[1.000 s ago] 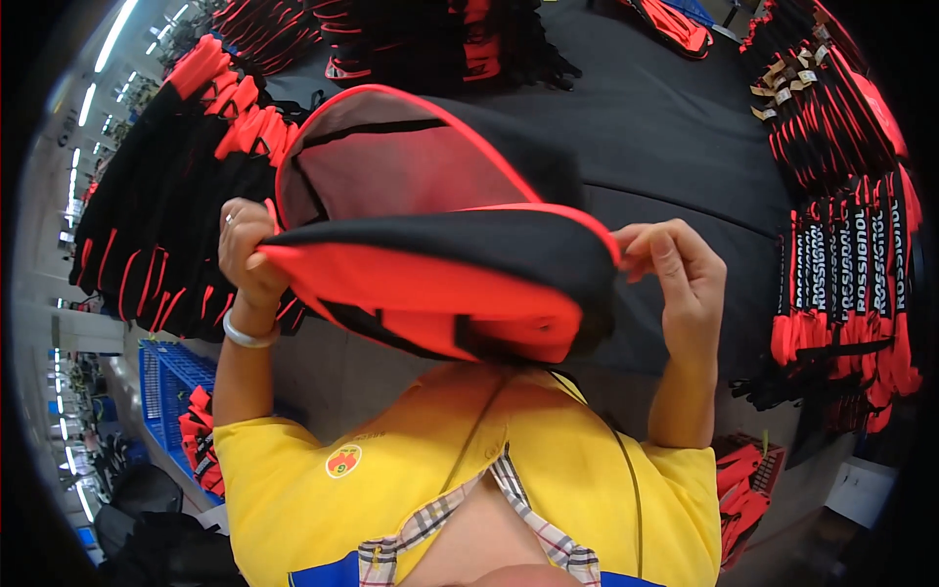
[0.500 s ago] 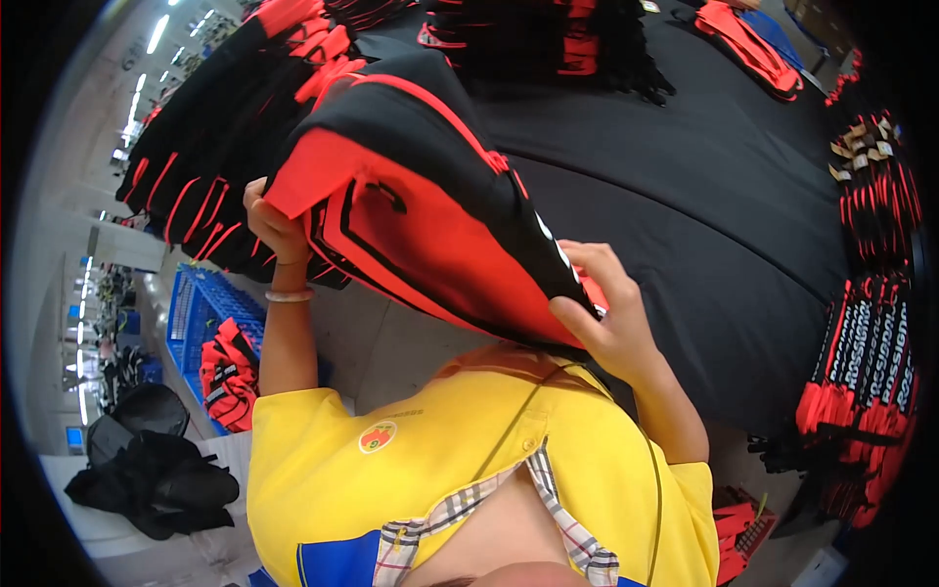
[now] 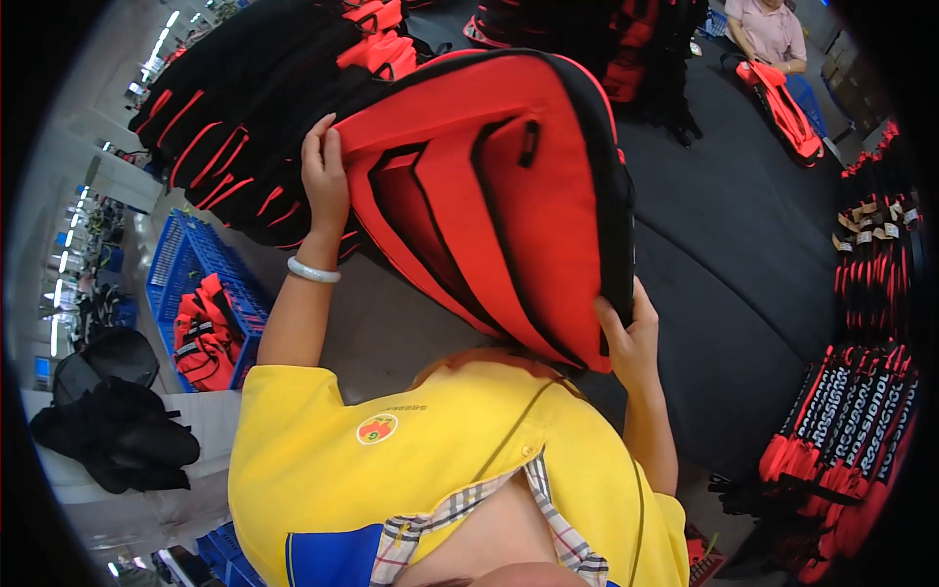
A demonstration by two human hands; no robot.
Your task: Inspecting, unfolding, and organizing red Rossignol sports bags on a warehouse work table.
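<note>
Turning more squarely toward the viewer since half a second ago, the bag (image 3: pixel 533 225) is now showing its broad red panel, its top corner having swung rightward. Both forearms are rising from the sleeves of a yellow shirt (image 3: pixel 313 460). The left hand (image 3: pixel 326 191) is reaching higher, its fingers pinching the bag's left corner; the right hand (image 3: pixel 634 342) is gripping lower down, thumb pressing on the red face near the bottom right corner, the other fingers wrapping the black side. Between them the bag is hanging in front of the chest, near the desk (image 3: pixel 729 259) edge, its long black side running from top to lower right and its body tapering leftward. Smooth red fabric is forming a roughly triangular panel, with black trim curving around sagging pockets.
</note>
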